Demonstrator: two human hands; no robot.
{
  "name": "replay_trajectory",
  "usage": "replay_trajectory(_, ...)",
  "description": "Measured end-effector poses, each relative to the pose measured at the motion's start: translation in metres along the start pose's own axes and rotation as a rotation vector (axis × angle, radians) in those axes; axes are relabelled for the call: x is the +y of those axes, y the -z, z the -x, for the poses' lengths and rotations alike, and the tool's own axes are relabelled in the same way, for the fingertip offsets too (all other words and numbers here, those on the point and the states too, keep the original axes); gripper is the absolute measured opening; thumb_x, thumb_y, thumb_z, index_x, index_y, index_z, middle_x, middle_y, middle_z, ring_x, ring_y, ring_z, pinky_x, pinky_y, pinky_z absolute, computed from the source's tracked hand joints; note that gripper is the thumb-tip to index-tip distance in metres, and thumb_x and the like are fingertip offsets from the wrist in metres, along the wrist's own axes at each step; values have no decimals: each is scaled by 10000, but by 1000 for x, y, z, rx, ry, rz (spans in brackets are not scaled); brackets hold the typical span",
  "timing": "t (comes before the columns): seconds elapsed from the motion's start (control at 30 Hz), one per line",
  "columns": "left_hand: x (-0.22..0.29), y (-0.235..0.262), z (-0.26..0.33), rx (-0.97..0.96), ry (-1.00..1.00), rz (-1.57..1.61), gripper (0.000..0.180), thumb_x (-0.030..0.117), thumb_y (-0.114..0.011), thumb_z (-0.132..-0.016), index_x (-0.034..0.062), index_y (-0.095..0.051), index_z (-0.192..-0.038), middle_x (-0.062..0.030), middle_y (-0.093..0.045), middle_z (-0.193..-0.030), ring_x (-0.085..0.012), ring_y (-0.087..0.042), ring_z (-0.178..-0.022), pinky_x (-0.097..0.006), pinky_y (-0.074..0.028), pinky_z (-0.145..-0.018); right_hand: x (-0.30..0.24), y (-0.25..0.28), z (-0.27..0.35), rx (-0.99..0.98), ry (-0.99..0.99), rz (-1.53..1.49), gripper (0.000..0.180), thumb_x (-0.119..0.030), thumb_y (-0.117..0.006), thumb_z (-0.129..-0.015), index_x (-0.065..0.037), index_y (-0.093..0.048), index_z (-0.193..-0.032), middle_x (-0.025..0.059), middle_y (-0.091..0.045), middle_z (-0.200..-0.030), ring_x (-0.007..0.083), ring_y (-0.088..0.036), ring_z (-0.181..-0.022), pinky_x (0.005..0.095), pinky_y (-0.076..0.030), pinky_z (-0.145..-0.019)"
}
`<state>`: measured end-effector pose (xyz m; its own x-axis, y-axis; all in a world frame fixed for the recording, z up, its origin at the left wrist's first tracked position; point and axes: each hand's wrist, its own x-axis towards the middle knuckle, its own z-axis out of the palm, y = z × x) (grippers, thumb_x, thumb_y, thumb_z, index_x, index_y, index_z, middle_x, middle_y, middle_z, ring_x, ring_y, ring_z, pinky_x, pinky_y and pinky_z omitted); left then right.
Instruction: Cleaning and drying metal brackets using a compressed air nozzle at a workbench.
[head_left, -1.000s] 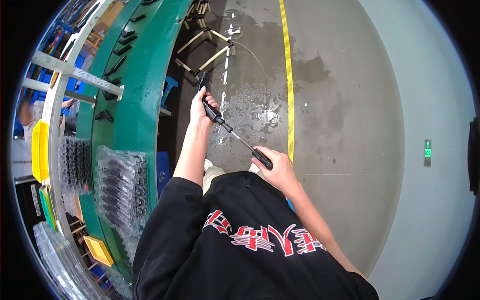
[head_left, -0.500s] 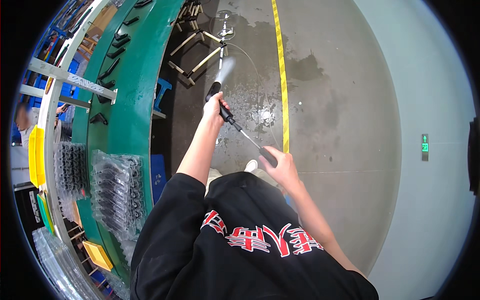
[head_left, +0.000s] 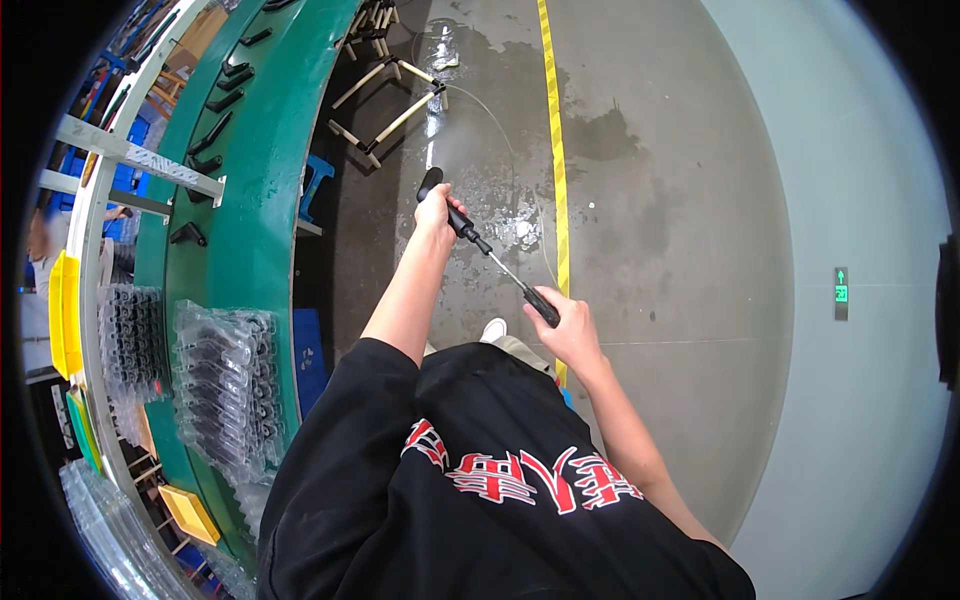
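While I watch from my seat through the head camera, I find both hands on one long black tool (head_left: pixel 461 224), out ahead of the dark shirt (head_left: pixel 480 410) and above the wet floor (head_left: pixel 520 228). Taking 12 o'clock as the top of this view, its long axis slants from about 11 down to about 5, thick body at the upper end, bare metal rod (head_left: pixel 507 268) in the middle, black handle (head_left: pixel 541 304) at the lower end.

My left hand (head_left: pixel 435 212) has its fingers curled round the thick body, whose dark tip pokes out past the grip toward 11. My right hand (head_left: pixel 572 330) is closed about the lower handle; I cannot tell how tightly, as its underside is hidden. From the right fingers, the rod and body lie toward 10 to 11; from the left, the rod lies toward 4 to 5. The right hand is nearer the shirt and the rod.

Yellow tape (head_left: pixel 552 120) crosses the floor at 3 from the left hand, with a wooden frame (head_left: pixel 405 122) near 11. The green bench (head_left: pixel 250 215) stands at 9, bagged black parts (head_left: pixel 225 385) on it toward 8
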<state>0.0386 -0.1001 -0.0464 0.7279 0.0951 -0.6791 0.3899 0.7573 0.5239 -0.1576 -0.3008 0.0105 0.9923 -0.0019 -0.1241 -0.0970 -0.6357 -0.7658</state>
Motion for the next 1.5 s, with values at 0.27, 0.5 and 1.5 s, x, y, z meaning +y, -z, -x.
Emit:
replay_trajectory(0.27, 1, 10, -6, 40, -16, -58, 385, 421, -536, -961, 58, -561, -833, -33, -517, -610, -159, -520, -493, -269, -451, -441, -2, 0, 0, -75, -22, -14, 244, -158, -684, -823, -95, -691, -1059, 94, -678, -693, 295, -602, -564, 374, -472, -569)
replay_trajectory(0.5, 2, 31, -10, -173, 78, -8, 542, 568, -398, -973, 59, -553, -873, -22, -512, -628, -151, -518, -520, -274, -470, -469, -12, 6, 6, -59, -32, -8, 239, -154, -683, -823, -97, -691, -1055, 93, -665, -677, 295, -588, -554, 377, -468, -566)
replay_trajectory(1.5, -19, 34, 51, -234, 33, -696, 552, 509, -377, -969, 17, -627, -939, -35, -542, -639, -129, -460, -470, -276, -408, -454, 2, 3, -33, -10, -126, 3, 254, -193, -666, -833, -73, -692, -1056, 117, -692, -762, 310, -601, -626, 389, -475, -610)
